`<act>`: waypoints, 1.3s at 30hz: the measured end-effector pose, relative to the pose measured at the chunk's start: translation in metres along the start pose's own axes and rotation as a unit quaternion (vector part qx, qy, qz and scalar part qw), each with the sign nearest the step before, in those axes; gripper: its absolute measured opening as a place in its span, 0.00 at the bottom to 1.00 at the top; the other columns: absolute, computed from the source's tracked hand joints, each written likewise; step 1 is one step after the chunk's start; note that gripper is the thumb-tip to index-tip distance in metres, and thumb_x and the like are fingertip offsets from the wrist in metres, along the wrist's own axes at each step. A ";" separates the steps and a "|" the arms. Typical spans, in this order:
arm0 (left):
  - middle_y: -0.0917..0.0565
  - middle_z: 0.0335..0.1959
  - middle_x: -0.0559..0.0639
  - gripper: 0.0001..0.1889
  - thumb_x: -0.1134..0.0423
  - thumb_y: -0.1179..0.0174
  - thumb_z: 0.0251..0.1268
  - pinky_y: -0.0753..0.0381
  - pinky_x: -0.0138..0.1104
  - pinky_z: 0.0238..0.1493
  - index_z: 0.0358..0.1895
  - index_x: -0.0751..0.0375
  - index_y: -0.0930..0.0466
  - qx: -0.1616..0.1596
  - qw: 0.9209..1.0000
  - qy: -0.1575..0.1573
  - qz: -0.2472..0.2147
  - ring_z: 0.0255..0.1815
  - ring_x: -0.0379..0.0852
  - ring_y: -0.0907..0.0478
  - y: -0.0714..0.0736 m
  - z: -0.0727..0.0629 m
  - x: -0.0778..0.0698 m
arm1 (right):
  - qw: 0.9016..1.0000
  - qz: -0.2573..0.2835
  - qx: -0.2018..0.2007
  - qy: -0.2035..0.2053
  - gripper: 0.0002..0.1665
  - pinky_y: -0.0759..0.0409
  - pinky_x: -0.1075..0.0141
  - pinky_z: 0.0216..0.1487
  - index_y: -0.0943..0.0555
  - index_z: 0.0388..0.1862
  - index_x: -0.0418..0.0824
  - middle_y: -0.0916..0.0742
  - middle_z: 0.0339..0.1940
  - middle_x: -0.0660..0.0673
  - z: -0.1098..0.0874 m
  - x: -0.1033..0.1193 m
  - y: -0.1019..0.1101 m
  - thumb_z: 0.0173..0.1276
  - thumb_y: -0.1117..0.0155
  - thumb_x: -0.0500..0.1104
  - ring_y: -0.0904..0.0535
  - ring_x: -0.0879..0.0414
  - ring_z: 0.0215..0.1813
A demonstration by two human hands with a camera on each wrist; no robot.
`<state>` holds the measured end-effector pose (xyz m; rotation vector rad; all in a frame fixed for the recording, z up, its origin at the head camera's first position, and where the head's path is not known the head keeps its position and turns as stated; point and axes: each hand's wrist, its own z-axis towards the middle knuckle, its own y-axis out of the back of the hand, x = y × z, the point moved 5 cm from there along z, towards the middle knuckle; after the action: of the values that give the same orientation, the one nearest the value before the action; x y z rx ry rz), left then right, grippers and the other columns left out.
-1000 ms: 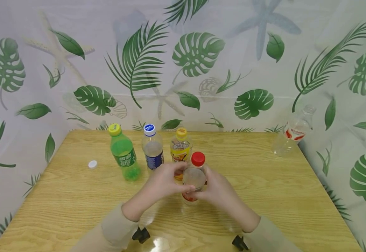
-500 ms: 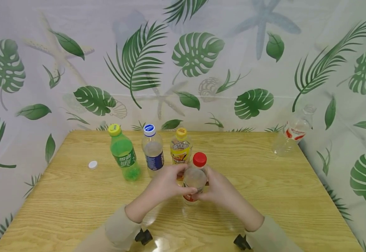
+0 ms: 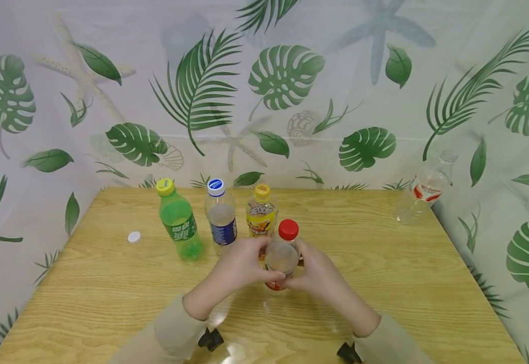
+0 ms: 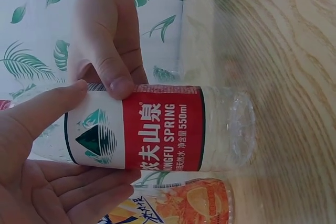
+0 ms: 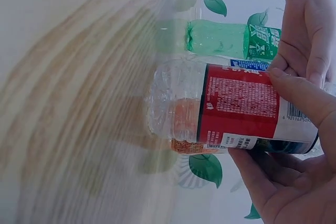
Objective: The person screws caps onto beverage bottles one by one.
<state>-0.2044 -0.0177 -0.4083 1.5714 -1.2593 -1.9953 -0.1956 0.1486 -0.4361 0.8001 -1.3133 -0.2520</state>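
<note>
Both hands hold one clear plastic water bottle (image 3: 281, 257) with a red cap, upright near the middle of the table. My left hand (image 3: 243, 263) grips it from the left, thumb across the front; my right hand (image 3: 314, 270) grips it from the right. Its red and white label (image 4: 163, 127) faces the left wrist view, and the fine print shows in the right wrist view. Directly behind stands a yellow-capped drink bottle (image 3: 262, 215), its lower part hidden by the held bottle and left hand. The bottle's base (image 5: 163, 100) is close over the table.
Left of the hands stand a blue-labelled bottle (image 3: 221, 222) and a green bottle (image 3: 180, 222) with a yellow cap. A loose white cap (image 3: 134, 237) lies farther left. An uncapped clear bottle (image 3: 421, 194) stands at the back right edge, near the leaf-patterned curtain (image 3: 364, 91).
The held bottle and both hands have shifted very slightly to the right since a second ago. Both hands keep their grip, and the other bottles stay in place.
</note>
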 end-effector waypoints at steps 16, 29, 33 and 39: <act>0.08 0.41 0.45 0.27 0.43 0.18 0.53 0.17 0.34 0.39 0.53 0.52 0.12 -0.024 0.999 0.012 0.021 0.41 0.42 0.14 -0.002 -0.001 -0.003 | 0.999 -0.012 -0.033 -0.018 0.36 0.11 0.49 0.59 0.19 0.60 0.35 0.10 0.54 0.41 -0.006 -0.002 0.003 0.54 0.13 0.37 0.12 0.42 0.58; 0.09 0.41 0.48 0.27 0.47 0.21 0.61 0.24 0.28 0.33 0.59 0.56 0.13 -0.101 0.994 -0.026 -0.030 0.35 0.43 0.17 -0.018 0.012 -0.011 | 0.997 -0.006 -0.061 -0.035 0.40 0.13 0.44 0.60 0.21 0.66 0.32 0.11 0.57 0.36 -0.002 -0.016 0.025 0.56 0.14 0.38 0.12 0.39 0.59; 0.09 0.55 0.50 0.29 0.50 0.24 0.66 0.15 0.35 0.46 0.67 0.56 0.17 -0.093 0.994 -0.017 -0.058 0.49 0.45 0.13 -0.025 0.017 -0.014 | 0.997 -0.010 -0.068 -0.029 0.39 0.13 0.43 0.60 0.22 0.66 0.33 0.11 0.58 0.35 0.000 -0.021 0.032 0.57 0.15 0.38 0.13 0.38 0.59; 0.11 0.60 0.51 0.31 0.53 0.26 0.68 0.17 0.34 0.45 0.72 0.56 0.22 -0.092 0.994 -0.007 -0.057 0.49 0.44 0.15 -0.030 0.024 -0.016 | 0.997 -0.017 -0.073 -0.018 0.38 0.13 0.44 0.60 0.21 0.66 0.34 0.11 0.57 0.35 0.004 -0.027 0.036 0.58 0.15 0.37 0.12 0.37 0.59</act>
<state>-0.2123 0.0218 -0.4213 1.5734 -0.9781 -2.1266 -0.2162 0.1882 -0.4331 0.6966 -1.3007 -0.3865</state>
